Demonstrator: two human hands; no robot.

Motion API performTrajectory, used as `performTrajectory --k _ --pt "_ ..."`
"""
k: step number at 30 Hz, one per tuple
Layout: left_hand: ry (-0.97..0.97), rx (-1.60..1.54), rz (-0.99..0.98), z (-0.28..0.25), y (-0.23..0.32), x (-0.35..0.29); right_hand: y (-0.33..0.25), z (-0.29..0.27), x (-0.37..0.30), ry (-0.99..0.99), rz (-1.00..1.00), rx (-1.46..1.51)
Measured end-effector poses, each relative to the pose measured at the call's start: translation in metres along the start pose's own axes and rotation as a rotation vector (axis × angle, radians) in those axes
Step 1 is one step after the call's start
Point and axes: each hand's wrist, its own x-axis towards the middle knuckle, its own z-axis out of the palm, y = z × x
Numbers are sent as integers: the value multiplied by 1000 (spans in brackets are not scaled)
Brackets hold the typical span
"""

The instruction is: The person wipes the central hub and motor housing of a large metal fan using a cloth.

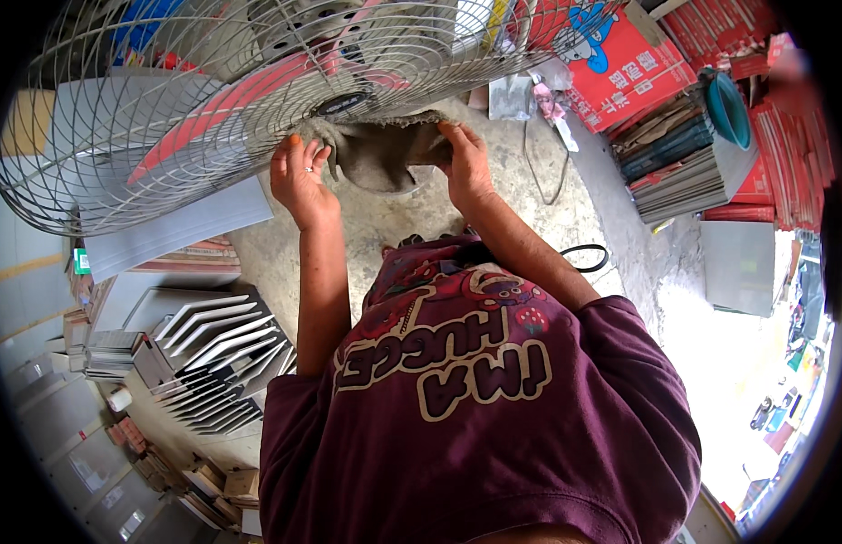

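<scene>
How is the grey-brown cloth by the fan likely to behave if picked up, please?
The cloth is probably floppy, as it sags in folds between the left hand and right hand. It is unlikely to roll, having no firm, rounded form.

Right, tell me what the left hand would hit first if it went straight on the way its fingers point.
The left hand would probably meet the fan's wire guard first, as it lies straight ahead in the picture; depth is unclear, so I can't judge the gap.
</scene>
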Motion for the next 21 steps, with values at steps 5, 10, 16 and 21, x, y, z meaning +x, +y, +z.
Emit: performTrajectory --k 5,10,16,21 --pt "-3 15 -45 5 -14 2 -5 4 -6 28 -13 17" --pt "-50 39 -75 5 -20 4 -4 3 -6 -1 -24 29" --pt "-92 -33 -108 16 -33 0 -6 6 -10 33 -56 34" --pt "-31 -55 -220 27 -41 1 -4 -2 -6 34 -29 31"
